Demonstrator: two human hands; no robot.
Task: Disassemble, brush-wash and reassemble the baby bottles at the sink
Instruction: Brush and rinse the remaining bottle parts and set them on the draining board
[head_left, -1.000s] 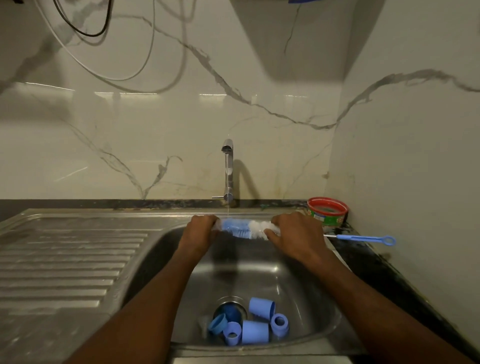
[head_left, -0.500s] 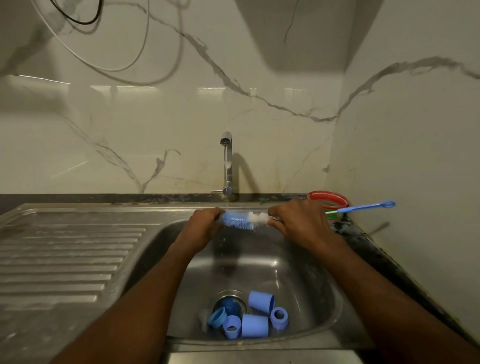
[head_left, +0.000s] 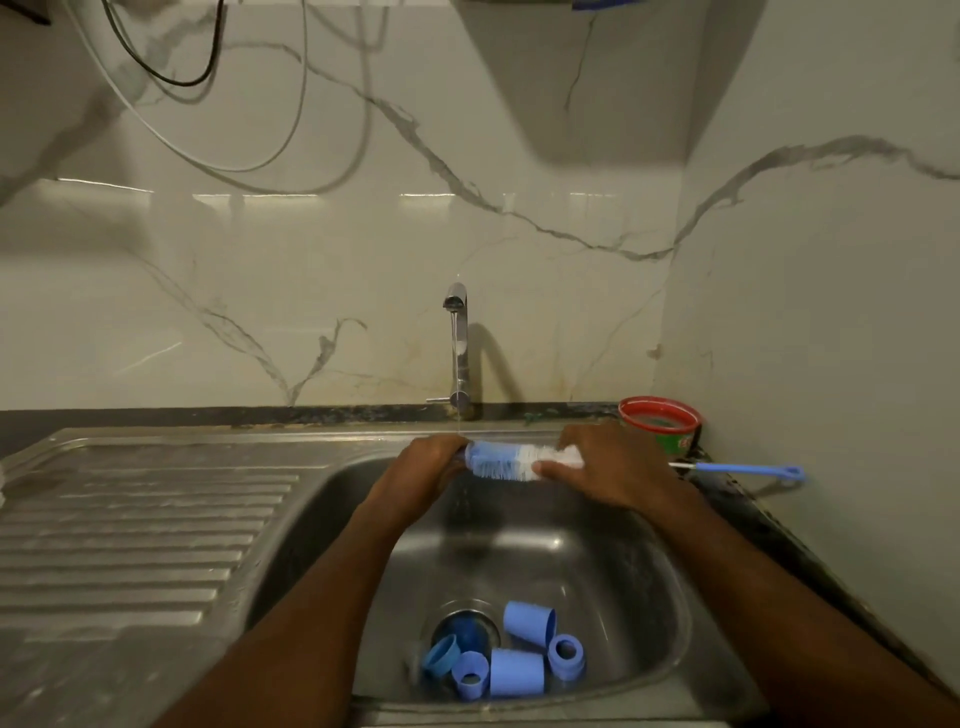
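Here, held level over the sink (head_left: 649, 561) under the tap (head_left: 458, 343): bottle brush (head_left: 511, 460), blue-and-white bristles showing between the two hands. Left hand (head_left: 423, 475) curled around its left end, right hand (head_left: 605, 467) gripping the white bristle end, blue handle sticking out past it above the bench (head_left: 769, 525). Down by the drain, a cluster of blue bottle parts (head_left: 506, 660).

Two bare forearms rose from the lower frame edge toward the centre, with no sleeves, watch, rings or gloves, ending in the left hand (head_left: 423, 475) and right hand (head_left: 618, 470).
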